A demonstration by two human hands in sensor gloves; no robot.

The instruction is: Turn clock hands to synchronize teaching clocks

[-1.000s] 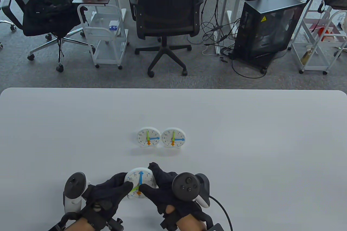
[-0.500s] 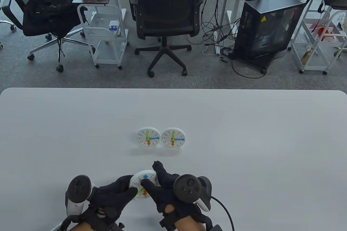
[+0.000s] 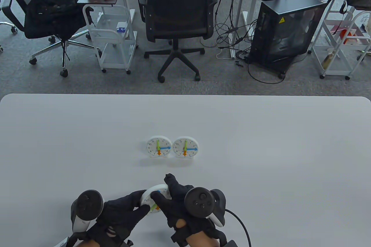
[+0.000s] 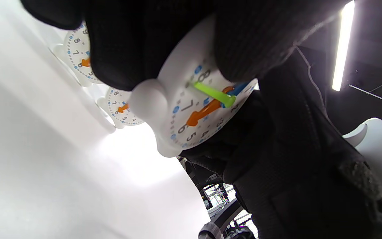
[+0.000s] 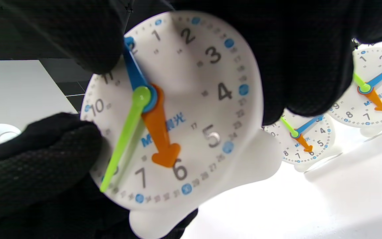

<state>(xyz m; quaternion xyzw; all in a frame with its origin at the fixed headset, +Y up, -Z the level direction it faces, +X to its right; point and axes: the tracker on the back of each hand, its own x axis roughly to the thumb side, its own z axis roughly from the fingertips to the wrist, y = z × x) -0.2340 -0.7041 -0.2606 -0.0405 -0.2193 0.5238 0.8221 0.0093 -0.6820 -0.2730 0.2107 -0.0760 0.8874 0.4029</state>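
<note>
Both hands (image 3: 156, 205) grip the clock (image 5: 174, 109); right fingertip (image 5: 88, 43) presses the blue hand (image 5: 134, 71) near 12 o'clock. Overpushing could overshoot 3.

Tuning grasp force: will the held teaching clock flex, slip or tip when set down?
The held clock looks like a rigid moulded plastic shell, so it probably won't flex. Its smooth glossy face may slip under the gloved right hand and left hand. The thin green hand seems the fragile part. Small feet suggest it tips easily when nudged.
</note>
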